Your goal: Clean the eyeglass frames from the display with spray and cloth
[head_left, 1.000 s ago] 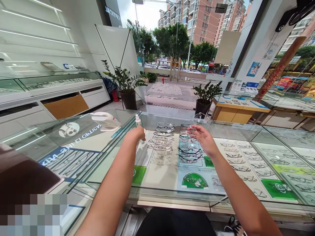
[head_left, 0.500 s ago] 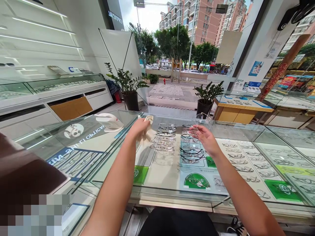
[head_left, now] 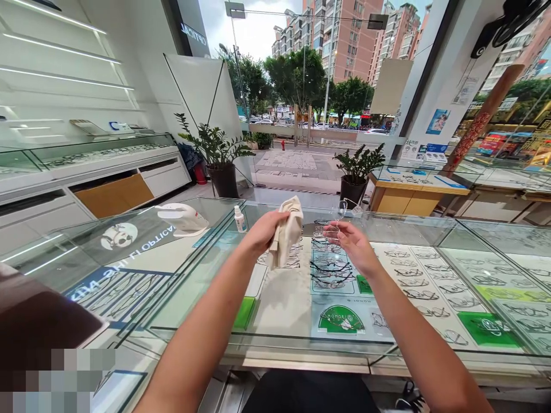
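Note:
My left hand (head_left: 267, 230) is closed on a cream cloth (head_left: 289, 229), which hangs in folds above the glass counter. In my right hand (head_left: 350, 241) I grip a pair of thin-framed eyeglasses (head_left: 343, 211) between thumb and fingers, held up over the counter. The cloth and the eyeglasses are apart, with a small gap between them. A small white bottle (head_left: 239, 219) stands upright on the glass, left of my left hand. Under the glass lie rows of eyeglass frames (head_left: 330, 267), partly covered from view by the cloth and my hands.
The glass display counter (head_left: 275, 338) spans my front. On its left lies a white device (head_left: 183, 219). Beyond it stand two potted plants (head_left: 224, 179), a low wooden cabinet (head_left: 396, 195) and the glass shopfront. A dark brown object (head_left: 38, 304) sits at the near left.
My left hand has moved right with the cloth, toward the eyeglasses. The white bottle it was beside now shows fully. My right hand still holds the eyeglasses in nearly the same place.

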Demonstrator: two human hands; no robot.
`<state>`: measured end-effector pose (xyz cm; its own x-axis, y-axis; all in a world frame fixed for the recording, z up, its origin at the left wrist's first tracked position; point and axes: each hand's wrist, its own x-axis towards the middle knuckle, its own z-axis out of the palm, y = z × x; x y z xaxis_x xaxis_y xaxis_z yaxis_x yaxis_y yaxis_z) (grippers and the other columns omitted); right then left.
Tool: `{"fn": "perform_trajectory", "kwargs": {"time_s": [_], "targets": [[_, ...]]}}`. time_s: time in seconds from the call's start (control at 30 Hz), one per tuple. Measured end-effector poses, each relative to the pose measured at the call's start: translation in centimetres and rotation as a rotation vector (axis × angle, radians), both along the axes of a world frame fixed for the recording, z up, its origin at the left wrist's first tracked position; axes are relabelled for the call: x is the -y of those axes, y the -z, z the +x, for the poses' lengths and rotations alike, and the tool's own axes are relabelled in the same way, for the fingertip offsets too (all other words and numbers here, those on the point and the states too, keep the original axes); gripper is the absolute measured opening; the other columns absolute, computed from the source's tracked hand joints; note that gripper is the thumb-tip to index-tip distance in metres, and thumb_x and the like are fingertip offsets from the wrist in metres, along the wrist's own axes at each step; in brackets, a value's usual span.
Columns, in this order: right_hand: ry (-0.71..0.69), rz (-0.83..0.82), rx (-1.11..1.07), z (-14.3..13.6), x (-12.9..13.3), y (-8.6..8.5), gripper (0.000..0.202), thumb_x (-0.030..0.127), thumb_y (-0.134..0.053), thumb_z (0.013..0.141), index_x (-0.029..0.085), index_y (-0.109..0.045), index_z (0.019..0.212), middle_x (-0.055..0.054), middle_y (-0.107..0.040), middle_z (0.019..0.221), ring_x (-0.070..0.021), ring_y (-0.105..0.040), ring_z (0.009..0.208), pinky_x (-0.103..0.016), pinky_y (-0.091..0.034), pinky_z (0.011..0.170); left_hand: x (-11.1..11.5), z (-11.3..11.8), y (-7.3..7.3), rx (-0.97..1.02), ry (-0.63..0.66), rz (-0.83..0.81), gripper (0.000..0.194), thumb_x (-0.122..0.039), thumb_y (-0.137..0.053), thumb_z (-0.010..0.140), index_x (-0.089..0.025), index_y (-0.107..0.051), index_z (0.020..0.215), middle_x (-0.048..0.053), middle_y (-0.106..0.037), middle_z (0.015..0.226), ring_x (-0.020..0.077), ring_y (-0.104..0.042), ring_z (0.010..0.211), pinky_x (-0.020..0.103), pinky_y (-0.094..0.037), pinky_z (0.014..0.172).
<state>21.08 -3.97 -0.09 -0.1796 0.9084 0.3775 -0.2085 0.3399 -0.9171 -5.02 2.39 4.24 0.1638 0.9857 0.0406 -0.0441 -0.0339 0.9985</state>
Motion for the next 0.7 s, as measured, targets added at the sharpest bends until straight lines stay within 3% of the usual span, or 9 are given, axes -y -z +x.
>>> {"fn": "perform_trajectory", "kwargs": {"time_s": [0.1,0.4,0.7], "targets": [[-0.024,-0.014,0.005,-0.1,0.3,-0.2,0.039,0.053,-0.073,0.093,0.033,-0.070,0.126,-0.006,-0.074,0.131,-0.0261,-0.070,0.121,-0.046,-0.054,0.107,0.7,1.0,0.3,0.131,0.170,-0.068,0.054,-0.064,-0.081,0.074,-0.013,-0.071,0.090,0.007,-0.073,0.078,0.0189,-0.066,0.069,0.028,-0.051,0.063],[-0.015,0.015,0.040,-0.3,0.8,-0.8,0.035,0.053,-0.071,0.095,0.033,-0.070,0.124,-0.005,-0.075,0.131,-0.0260,-0.063,0.132,-0.047,-0.046,0.116,1.3,2.3,0.8,0.217,0.309,-0.153,0.043,-0.043,-0.092,0.069,-0.015,-0.071,0.093,0.000,-0.069,0.075,0.0110,-0.057,0.062,0.022,-0.042,0.058],[0.041,0.028,0.003,-0.4,1.0,-1.0,0.036,0.057,-0.069,0.094,0.034,-0.070,0.122,-0.004,-0.074,0.133,-0.0269,-0.060,0.136,-0.047,-0.041,0.121,2.1,3.6,2.0,0.230,0.425,-0.139,0.050,-0.055,-0.085,0.078,-0.015,-0.075,0.107,0.006,-0.075,0.091,0.0150,-0.064,0.075,0.023,-0.048,0.070]]}}
